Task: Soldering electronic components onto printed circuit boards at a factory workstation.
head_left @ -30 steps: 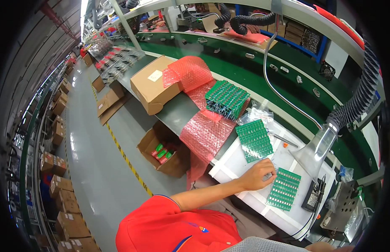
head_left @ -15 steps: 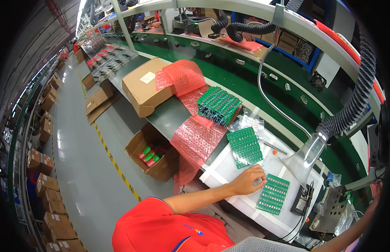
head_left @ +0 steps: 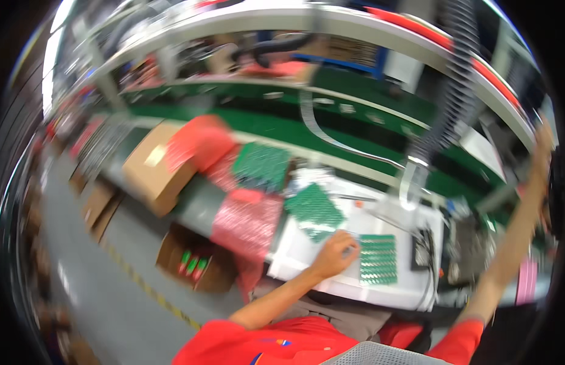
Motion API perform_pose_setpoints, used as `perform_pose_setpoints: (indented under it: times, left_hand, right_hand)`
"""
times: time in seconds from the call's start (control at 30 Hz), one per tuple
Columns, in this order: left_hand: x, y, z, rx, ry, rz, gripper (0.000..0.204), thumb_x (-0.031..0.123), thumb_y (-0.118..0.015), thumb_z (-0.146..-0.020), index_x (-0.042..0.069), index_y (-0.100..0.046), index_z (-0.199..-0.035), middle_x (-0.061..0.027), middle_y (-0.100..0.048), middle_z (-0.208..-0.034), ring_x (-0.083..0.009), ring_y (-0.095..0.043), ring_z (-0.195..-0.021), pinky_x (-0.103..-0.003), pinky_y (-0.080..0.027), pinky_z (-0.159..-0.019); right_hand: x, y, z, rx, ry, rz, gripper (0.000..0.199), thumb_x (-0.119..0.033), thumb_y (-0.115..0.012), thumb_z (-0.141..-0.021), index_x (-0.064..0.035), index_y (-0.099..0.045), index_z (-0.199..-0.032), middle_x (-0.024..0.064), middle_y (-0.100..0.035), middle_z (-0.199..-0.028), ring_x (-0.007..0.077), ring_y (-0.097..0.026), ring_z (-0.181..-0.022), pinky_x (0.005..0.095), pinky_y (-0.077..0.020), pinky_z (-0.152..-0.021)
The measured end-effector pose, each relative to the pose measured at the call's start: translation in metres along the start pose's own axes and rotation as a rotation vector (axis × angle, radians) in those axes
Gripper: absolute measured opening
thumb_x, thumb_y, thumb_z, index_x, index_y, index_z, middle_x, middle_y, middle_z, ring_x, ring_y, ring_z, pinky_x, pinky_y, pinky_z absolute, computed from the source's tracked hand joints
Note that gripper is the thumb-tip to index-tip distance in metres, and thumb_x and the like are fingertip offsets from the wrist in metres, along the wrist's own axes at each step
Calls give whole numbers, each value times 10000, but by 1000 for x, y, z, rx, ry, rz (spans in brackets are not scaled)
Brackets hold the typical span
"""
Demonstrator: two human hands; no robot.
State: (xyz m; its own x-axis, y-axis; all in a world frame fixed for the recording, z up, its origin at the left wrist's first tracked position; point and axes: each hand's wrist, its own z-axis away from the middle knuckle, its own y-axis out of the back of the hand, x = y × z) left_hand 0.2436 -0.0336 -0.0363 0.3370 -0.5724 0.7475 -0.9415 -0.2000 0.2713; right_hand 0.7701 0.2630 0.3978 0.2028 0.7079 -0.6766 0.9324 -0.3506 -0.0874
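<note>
My left hand (head_left: 336, 254) is closed, its fingers curled round something small and greyish that I cannot make out. It rests over the white work surface (head_left: 294, 252), between two green circuit board panels. One panel (head_left: 314, 213) lies tilted just beyond the hand; the other panel (head_left: 378, 260), with rows of small parts, lies to its right. My right arm stretches far up to the right. My right hand (head_left: 543, 146) is near the end of the overhead rail, smeared and partly dark, so its fingers and anything in them cannot be made out.
A stack of green boards (head_left: 261, 165) sits on pink bubble wrap (head_left: 249, 219), near a cardboard box (head_left: 157, 167). Right of the panels are a black soldering-iron stand (head_left: 421, 250) and a clear fume hood (head_left: 399, 210) on a ribbed hose (head_left: 449, 115). A green conveyor (head_left: 361, 125) runs behind.
The view has swung right and blurred. My right arm, low at the right edge before, now reaches up toward the rail. My left hand stays closed between the panels.
</note>
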Motion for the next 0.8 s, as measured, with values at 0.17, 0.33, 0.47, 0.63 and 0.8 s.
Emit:
perform_pose_setpoints:
  times: [0.17,0.33,0.47,0.63,0.8]
  left_hand:
    - [8,-1,-7,-67,25,-30,72,23,-739,-866,23,-667,-860,-119,-681,-873,-310,-631,-839,-400,-511,-780]
    - [17,1,-12,-57,80,-26,82,-13,-745,-853,23,-672,-845,-106,-686,-843,-281,-629,-821,-371,-513,-740]
    - [16,0,-13,-56,111,-30,85,-15,-747,-846,15,-668,-845,-110,-692,-851,-287,-627,-823,-375,-514,-750]
    - [16,-1,-13,-22,97,-53,84,-27,-748,-840,12,-674,-833,-120,-692,-838,-274,-642,-804,-362,-515,-730]
    - [16,-1,-14,-32,120,-83,80,-25,-753,-836,13,-683,-834,-120,-700,-844,-277,-649,-809,-362,-522,-737]
  right_hand:
    - [8,-49,-16,264,205,235,345,-218,-595,-1044,2,-702,-1288,45,-593,-862,134,-607,-763,311,-583,-720]
    - [17,-75,-15,452,153,81,281,-274,-751,-888,-20,-796,-999,60,-632,-650,147,-558,-509,346,-426,-467]
    - [19,-70,-14,308,-18,-71,333,-238,-588,-1031,53,-724,-1118,-55,-395,-591,73,-343,-461,275,-257,-439]
    - [21,-50,-26,297,-72,-4,361,-224,-493,-1075,43,-698,-1207,-70,-413,-613,61,-337,-465,256,-290,-440]
    - [45,-18,-63,324,92,842,384,-162,-482,-897,-59,-792,-1098,158,-776,-899,295,-704,-709,414,-550,-694]
